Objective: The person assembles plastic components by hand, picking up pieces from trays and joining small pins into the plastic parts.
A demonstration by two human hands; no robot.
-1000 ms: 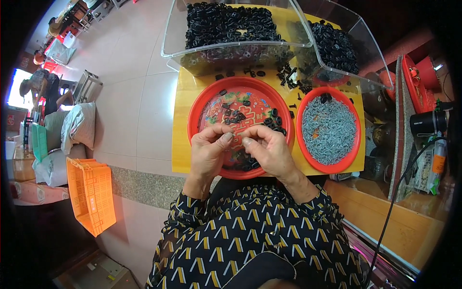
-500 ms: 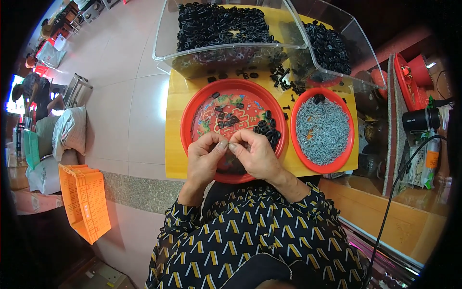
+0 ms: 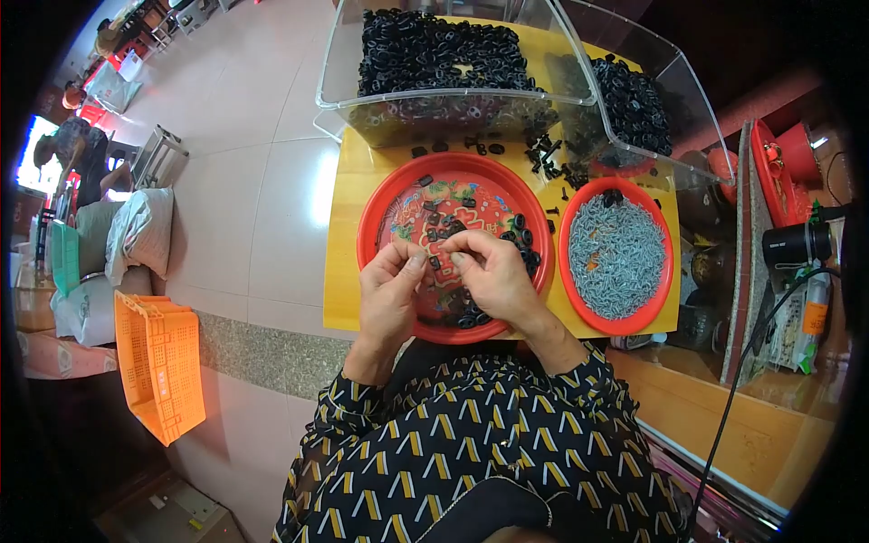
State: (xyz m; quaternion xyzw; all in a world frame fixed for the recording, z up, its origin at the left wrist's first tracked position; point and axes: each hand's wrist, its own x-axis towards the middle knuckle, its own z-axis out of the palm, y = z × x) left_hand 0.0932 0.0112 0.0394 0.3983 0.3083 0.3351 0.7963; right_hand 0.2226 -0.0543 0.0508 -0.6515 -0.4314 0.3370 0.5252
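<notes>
Over a round red tray (image 3: 371,204) with a printed floor, both my hands work close together. My left hand (image 3: 389,294) has thumb and forefinger pinched, the other fingers curled. Just to its right, my right hand (image 3: 500,282) pinches too, its fingertips a small gap from the left ones. Whatever sits in either pinch is too small to make out. Small black oval parts (image 3: 523,237) lie along the tray's right side, and darker pieces (image 3: 442,223) are grouped in the middle, partly behind my fingers. Beside it stands a red oval tray (image 3: 668,271) filled with silver screws (image 3: 620,258).
Two clear plastic bins (image 3: 453,101) of black parts stand at the back of the yellow table (image 3: 344,271). Loose black screws (image 3: 543,156) lie before them. An orange crate (image 3: 161,362) and stuffed sacks (image 3: 140,233) are at left. A black cable (image 3: 738,380) hangs at right.
My fingertips have drawn slightly apart, where they met before. The whole view has shifted a little, so the table and trays appear further right.
</notes>
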